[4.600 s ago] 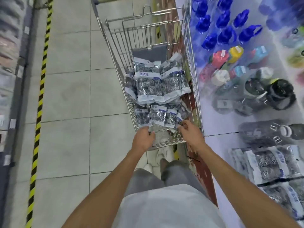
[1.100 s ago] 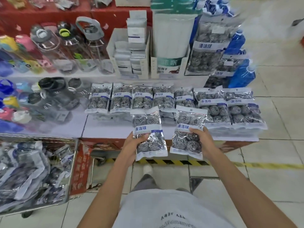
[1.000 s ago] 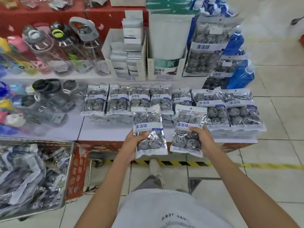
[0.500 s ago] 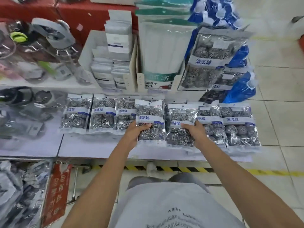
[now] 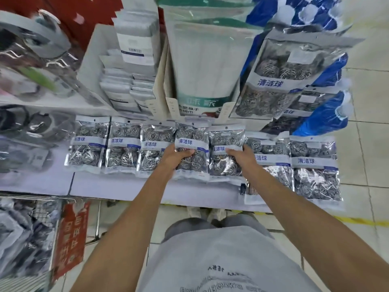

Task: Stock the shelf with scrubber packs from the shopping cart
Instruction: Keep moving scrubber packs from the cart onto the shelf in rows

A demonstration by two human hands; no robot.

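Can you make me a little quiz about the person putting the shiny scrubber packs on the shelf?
1. True or false: both hands are empty.
2. Which pack does the left hand grip? A) one in the row on the shelf B) the big standing pack C) one in the shopping cart
3. Fill in: the right hand holds the pack just to the ____ of the left hand's pack.

Key:
1. False. Each hand holds a scrubber pack; the right one has the right hand's pack.
2. A
3. right
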